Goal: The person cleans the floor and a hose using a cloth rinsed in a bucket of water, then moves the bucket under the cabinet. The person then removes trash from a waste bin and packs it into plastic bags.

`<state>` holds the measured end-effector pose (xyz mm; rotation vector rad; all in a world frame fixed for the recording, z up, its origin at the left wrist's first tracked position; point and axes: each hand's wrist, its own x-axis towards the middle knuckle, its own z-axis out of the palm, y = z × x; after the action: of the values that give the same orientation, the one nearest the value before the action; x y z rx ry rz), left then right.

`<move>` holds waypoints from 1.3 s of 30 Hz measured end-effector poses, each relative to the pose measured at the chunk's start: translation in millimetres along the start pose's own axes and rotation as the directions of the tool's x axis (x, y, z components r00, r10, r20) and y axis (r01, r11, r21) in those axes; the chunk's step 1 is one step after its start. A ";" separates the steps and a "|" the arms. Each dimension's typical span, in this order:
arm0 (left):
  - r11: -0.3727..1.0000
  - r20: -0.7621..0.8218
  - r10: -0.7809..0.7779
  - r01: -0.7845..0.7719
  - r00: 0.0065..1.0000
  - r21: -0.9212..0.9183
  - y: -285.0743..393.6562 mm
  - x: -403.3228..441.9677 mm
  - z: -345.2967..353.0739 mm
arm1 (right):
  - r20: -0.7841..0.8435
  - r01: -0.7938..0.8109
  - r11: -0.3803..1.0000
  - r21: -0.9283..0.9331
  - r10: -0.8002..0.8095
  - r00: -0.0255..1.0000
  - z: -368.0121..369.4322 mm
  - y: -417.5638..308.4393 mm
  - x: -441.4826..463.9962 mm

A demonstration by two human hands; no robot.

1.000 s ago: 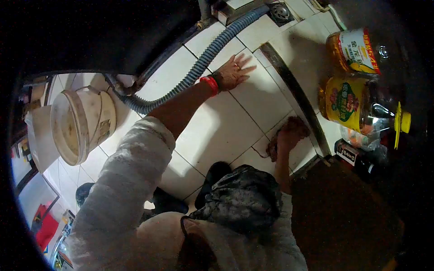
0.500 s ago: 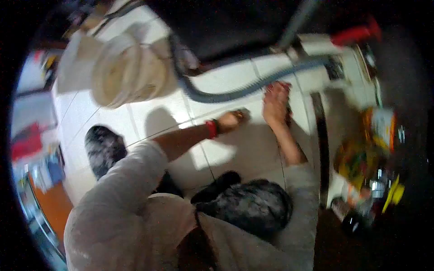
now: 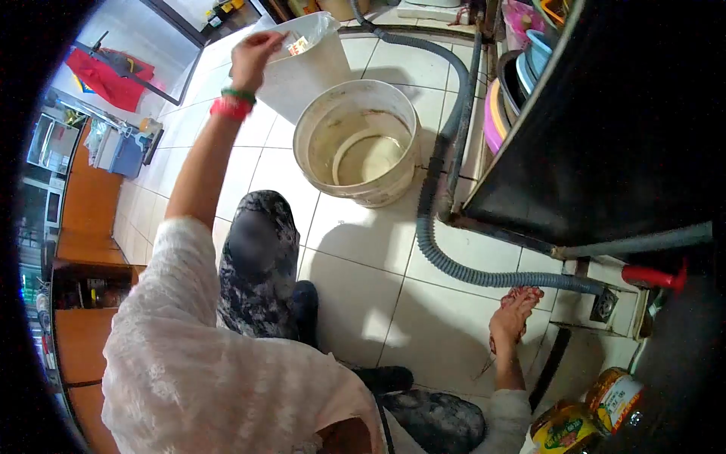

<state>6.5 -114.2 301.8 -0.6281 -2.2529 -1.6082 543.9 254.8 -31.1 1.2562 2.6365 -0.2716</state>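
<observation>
My left hand (image 3: 255,59), with a red band and a green band at its wrist, is raised at the left rim of a white waste bin (image 3: 299,87) lined with a clear bag. Its fingers are pinched together; whatever they hold, if anything, cannot be made out. Low over the floor tiles, my right hand (image 3: 508,324) is closed on a red-and-white mottled thing (image 3: 529,296), whose kind is unclear. A thin strand hangs below that hand. Between my hands stands a dirty white bucket (image 3: 393,193) with a shallow pool of liquid at its bottom.
A grey corrugated hose (image 3: 469,277) curves across the tiles to a floor drain (image 3: 604,304). Beside it are a dark cabinet panel (image 3: 597,166) and a red handle (image 3: 654,277). Oil bottles (image 3: 563,427) stand at lower right, stacked basins (image 3: 510,94) at upper right.
My left hand has swung from near the floor, beside my right hand, up to the bin's rim. The view has turned left. My right hand still grips the mottled thing.
</observation>
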 end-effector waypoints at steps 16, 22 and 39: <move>0.910 0.030 0.245 -0.240 0.969 0.339 -103.1 15.3 23.8 | -0.235 0.211 0.879 0.428 -0.117 0.965 -0.1 14.7 0.9; 0.910 0.644 0.386 -0.387 0.660 -0.148 61.9 -250.3 171.7 | -0.226 0.156 0.877 0.454 -0.056 0.973 -27.5 41.1 -11.2; 0.805 0.903 0.409 -0.518 0.133 -0.288 29.5 -320.8 259.3 | -0.235 0.510 0.814 0.277 -0.457 0.858 -0.4 -39.8 -22.5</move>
<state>299.1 83.1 86.3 -2.5438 -2.2312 -0.7359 526.6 213.5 -21.7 0.6614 3.1175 -0.7542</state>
